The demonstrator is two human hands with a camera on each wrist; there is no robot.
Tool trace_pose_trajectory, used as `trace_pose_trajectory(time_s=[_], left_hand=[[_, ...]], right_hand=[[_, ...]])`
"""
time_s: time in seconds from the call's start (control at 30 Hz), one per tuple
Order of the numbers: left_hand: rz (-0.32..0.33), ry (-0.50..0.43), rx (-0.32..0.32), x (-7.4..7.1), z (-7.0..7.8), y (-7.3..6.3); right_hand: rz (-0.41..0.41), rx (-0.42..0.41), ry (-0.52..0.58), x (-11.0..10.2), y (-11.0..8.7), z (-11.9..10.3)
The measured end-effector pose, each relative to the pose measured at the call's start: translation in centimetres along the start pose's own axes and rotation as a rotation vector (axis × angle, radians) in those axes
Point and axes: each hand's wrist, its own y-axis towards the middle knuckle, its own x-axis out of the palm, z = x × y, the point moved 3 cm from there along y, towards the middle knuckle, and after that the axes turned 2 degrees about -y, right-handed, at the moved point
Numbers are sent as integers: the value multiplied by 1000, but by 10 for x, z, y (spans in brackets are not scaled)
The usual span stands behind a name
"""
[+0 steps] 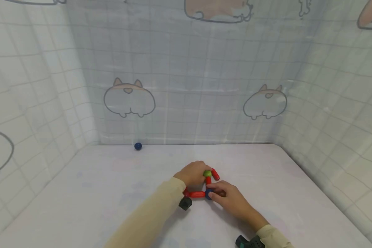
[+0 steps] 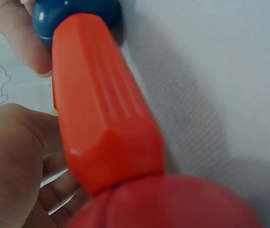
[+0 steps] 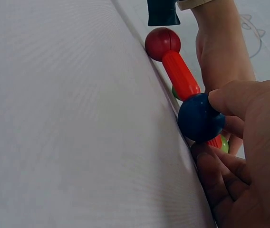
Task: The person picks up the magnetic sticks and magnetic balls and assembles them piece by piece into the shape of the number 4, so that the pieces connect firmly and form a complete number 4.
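On the white table lies a frame of red rods and coloured balls. My right hand point(image 1: 230, 199) pinches the blue ball point(image 3: 201, 118) at its near right corner, thumb on one side. From that ball, a red rod point(image 1: 197, 194) runs left to a red ball point(image 3: 163, 44), partly covered by the left sleeve in the head view. Another red rod point(image 1: 208, 182) leads away to a green ball point(image 1: 207, 173). My left hand point(image 1: 193, 173) reaches over the frame and grips the green ball, its fingertips partly hidden. Beside that ball is a further red rod point(image 1: 215, 174).
A separate blue ball point(image 1: 138, 146) sits at the table's back edge, left of centre. Cloth walls point(image 1: 186, 86) with a grid and animal drawings stand behind and at both sides. A second green ball point(image 3: 175, 92) shows partly behind the frame in the right wrist view.
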Motion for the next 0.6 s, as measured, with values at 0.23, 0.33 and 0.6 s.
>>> trace_pose_trajectory(time_s=[0.23,0.33,0.6], left_hand=[[-24,-39,-9,2,-2,3],[-20,-35,-40,4,-5,5],[-42,39,-35,0,-1,-1]], right_hand=[[-7,4,0,1,0,4],[-9,4,2,1,-1,5],[-9,4,0,-1,-1,3]])
